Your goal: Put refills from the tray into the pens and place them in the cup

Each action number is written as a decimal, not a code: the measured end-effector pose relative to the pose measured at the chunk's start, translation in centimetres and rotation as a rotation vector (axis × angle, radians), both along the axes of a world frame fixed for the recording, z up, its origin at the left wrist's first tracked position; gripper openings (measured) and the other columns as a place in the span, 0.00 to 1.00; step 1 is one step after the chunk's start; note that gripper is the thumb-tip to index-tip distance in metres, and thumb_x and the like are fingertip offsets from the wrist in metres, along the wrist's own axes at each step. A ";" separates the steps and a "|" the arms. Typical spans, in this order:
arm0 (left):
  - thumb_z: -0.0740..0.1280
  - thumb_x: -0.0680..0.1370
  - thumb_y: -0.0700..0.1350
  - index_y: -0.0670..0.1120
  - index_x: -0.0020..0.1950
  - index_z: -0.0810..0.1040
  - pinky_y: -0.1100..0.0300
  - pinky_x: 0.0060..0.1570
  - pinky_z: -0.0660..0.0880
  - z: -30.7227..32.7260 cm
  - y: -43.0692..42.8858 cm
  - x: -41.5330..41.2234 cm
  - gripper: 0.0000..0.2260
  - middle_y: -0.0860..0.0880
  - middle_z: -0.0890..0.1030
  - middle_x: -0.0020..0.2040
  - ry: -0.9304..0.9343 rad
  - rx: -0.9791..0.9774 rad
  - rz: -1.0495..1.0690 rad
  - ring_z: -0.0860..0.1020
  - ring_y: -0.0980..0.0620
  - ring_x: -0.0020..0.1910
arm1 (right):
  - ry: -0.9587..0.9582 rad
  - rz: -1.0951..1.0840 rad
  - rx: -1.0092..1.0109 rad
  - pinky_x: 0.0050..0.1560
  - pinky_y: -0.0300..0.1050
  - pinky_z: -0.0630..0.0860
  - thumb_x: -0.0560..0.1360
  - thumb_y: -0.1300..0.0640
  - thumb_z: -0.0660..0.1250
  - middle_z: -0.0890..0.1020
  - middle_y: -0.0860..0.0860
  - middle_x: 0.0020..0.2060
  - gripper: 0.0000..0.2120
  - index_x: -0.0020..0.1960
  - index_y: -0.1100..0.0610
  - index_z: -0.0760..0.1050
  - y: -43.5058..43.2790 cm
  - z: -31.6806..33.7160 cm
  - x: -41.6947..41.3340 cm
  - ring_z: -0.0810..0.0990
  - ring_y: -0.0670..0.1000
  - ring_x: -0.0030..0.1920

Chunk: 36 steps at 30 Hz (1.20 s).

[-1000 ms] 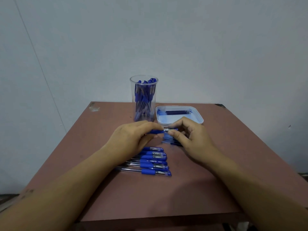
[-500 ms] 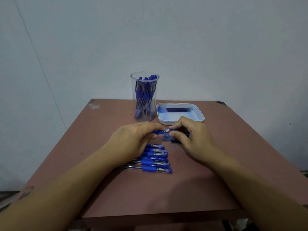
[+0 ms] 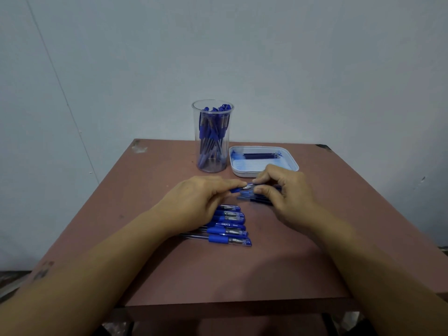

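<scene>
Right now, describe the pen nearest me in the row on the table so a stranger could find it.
On the reddish-brown table, a row of blue pens lies side by side by the left hand. Take the nearest pen, last in the row toward the table's front edge; its clear barrel reaches furthest left.

Plain pale grey-blue wall filling twelve o'clock, thin slanted seam running down at ten o'clock, reddish-brown table dead centre, chipped far corner at eleven, dim even light, dark floor peeking at eight o'clock
</scene>
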<state>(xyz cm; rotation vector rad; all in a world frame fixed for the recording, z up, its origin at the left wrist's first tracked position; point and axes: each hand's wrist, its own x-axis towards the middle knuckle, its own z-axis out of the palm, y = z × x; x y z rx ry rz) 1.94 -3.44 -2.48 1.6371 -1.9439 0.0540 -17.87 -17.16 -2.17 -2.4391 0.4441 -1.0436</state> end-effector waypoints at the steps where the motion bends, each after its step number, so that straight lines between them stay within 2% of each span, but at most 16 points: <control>1: 0.63 0.80 0.40 0.60 0.69 0.74 0.62 0.47 0.75 0.0 0.1 0.6 0.21 0.59 0.82 0.54 0.015 -0.004 0.021 0.75 0.63 0.46 | -0.014 -0.033 0.014 0.44 0.43 0.77 0.73 0.58 0.70 0.81 0.38 0.39 0.03 0.43 0.50 0.79 -0.5 0.0 -0.5 0.80 0.43 0.42; 4: 0.64 0.80 0.41 0.61 0.68 0.74 0.66 0.44 0.73 0.0 0.0 2.2 0.20 0.62 0.79 0.47 0.052 -0.058 0.078 0.77 0.62 0.43 | 0.001 -0.071 0.014 0.45 0.43 0.77 0.74 0.60 0.72 0.82 0.39 0.40 0.08 0.43 0.47 0.78 -1.1 0.1 -1.3 0.81 0.43 0.43; 6: 0.67 0.80 0.42 0.60 0.67 0.76 0.71 0.40 0.68 0.0 -0.5 2.0 0.18 0.62 0.78 0.44 -0.001 -0.090 0.077 0.75 0.66 0.39 | 0.065 -0.058 -0.013 0.43 0.39 0.76 0.74 0.58 0.73 0.81 0.39 0.39 0.08 0.43 0.46 0.76 -0.6 0.0 -0.7 0.80 0.42 0.42; 8: 0.69 0.79 0.43 0.58 0.66 0.78 0.71 0.39 0.67 -0.2 -0.8 1.6 0.17 0.60 0.81 0.44 -0.050 -0.129 0.072 0.72 0.65 0.37 | 0.105 -0.036 -0.043 0.42 0.36 0.75 0.73 0.56 0.72 0.80 0.39 0.39 0.07 0.43 0.46 0.75 -0.3 0.0 -0.1 0.79 0.42 0.41; 10: 0.71 0.77 0.44 0.56 0.65 0.79 0.69 0.39 0.68 -0.4 -0.8 1.8 0.17 0.57 0.84 0.45 -0.081 -0.171 0.073 0.72 0.63 0.40 | 0.139 -0.018 -0.073 0.39 0.34 0.73 0.72 0.54 0.73 0.79 0.40 0.37 0.07 0.42 0.47 0.75 -0.3 0.1 -0.2 0.78 0.43 0.40; 12: 0.73 0.76 0.44 0.54 0.62 0.81 0.71 0.38 0.67 -0.4 -0.6 2.0 0.16 0.56 0.85 0.45 -0.089 -0.199 0.085 0.72 0.64 0.42 | 0.201 -0.012 -0.090 0.37 0.33 0.72 0.70 0.53 0.73 0.79 0.41 0.36 0.08 0.41 0.46 0.74 -0.4 0.2 -0.8 0.78 0.44 0.39; 14: 0.74 0.75 0.45 0.54 0.60 0.82 0.74 0.38 0.65 -0.3 -0.3 2.0 0.14 0.56 0.85 0.45 -0.076 -0.199 0.110 0.71 0.64 0.37 | 0.252 -0.013 -0.070 0.36 0.34 0.72 0.69 0.54 0.74 0.78 0.43 0.35 0.09 0.41 0.46 0.74 -0.2 0.3 -1.2 0.77 0.46 0.37; 16: 0.73 0.75 0.47 0.55 0.60 0.82 0.71 0.38 0.70 -0.2 -0.2 1.9 0.14 0.57 0.85 0.46 -0.057 -0.181 0.132 0.72 0.64 0.33 | 0.284 -0.005 -0.025 0.35 0.35 0.72 0.69 0.55 0.75 0.78 0.44 0.34 0.08 0.42 0.46 0.76 0.1 0.5 -1.4 0.76 0.46 0.36; 19: 0.72 0.75 0.50 0.57 0.60 0.82 0.59 0.40 0.79 0.0 -0.1 2.0 0.13 0.58 0.85 0.46 -0.015 -0.145 0.138 0.79 0.58 0.36 | 0.407 0.013 -0.003 0.35 0.35 0.73 0.68 0.54 0.74 0.79 0.44 0.34 0.07 0.42 0.46 0.78 0.3 0.7 -1.3 0.76 0.45 0.36; 22: 0.71 0.76 0.51 0.59 0.60 0.81 0.54 0.41 0.80 -0.2 -0.1 2.1 0.13 0.58 0.84 0.45 -0.007 -0.113 0.134 0.81 0.55 0.38 | 0.469 0.021 -0.007 0.35 0.34 0.72 0.67 0.56 0.74 0.78 0.45 0.34 0.07 0.42 0.46 0.78 0.4 0.8 -1.3 0.76 0.45 0.37; 25: 0.71 0.76 0.52 0.59 0.60 0.81 0.54 0.41 0.80 -0.1 -0.1 2.0 0.13 0.58 0.84 0.46 0.001 -0.119 0.120 0.81 0.55 0.38 | 0.494 0.026 -0.022 0.38 0.31 0.70 0.67 0.56 0.74 0.78 0.42 0.37 0.08 0.41 0.46 0.77 0.5 0.9 -1.5 0.76 0.42 0.42; 27: 0.71 0.76 0.52 0.59 0.60 0.81 0.55 0.40 0.79 -0.1 -0.1 1.8 0.12 0.59 0.84 0.46 0.006 -0.128 0.109 0.80 0.55 0.38 | 0.462 0.018 -0.045 0.41 0.30 0.69 0.68 0.54 0.73 0.78 0.40 0.39 0.06 0.42 0.46 0.77 0.5 0.8 -1.4 0.76 0.41 0.44; 29: 0.71 0.76 0.52 0.59 0.59 0.81 0.55 0.40 0.79 -0.2 -0.2 1.6 0.12 0.59 0.84 0.46 0.015 -0.126 0.100 0.80 0.55 0.38 | 0.336 -0.003 -0.086 0.42 0.34 0.70 0.69 0.49 0.70 0.78 0.40 0.40 0.05 0.44 0.47 0.76 0.5 0.5 -1.0 0.76 0.41 0.44; 32: 0.67 0.75 0.57 0.60 0.60 0.81 0.55 0.40 0.79 -0.2 -0.2 1.5 0.14 0.60 0.84 0.46 0.025 -0.117 0.078 0.80 0.56 0.38 | 0.159 -0.032 -0.133 0.42 0.37 0.72 0.74 0.42 0.64 0.78 0.41 0.41 0.11 0.49 0.47 0.77 0.7 0.0 0.1 0.76 0.42 0.43; 36: 0.63 0.75 0.61 0.61 0.61 0.80 0.54 0.41 0.79 -0.3 -0.3 1.4 0.16 0.60 0.84 0.47 0.045 -0.098 0.055 0.81 0.55 0.39 | 0.118 -0.005 -0.180 0.42 0.37 0.71 0.77 0.45 0.61 0.79 0.43 0.40 0.12 0.49 0.50 0.80 1.1 -0.4 1.1 0.75 0.43 0.42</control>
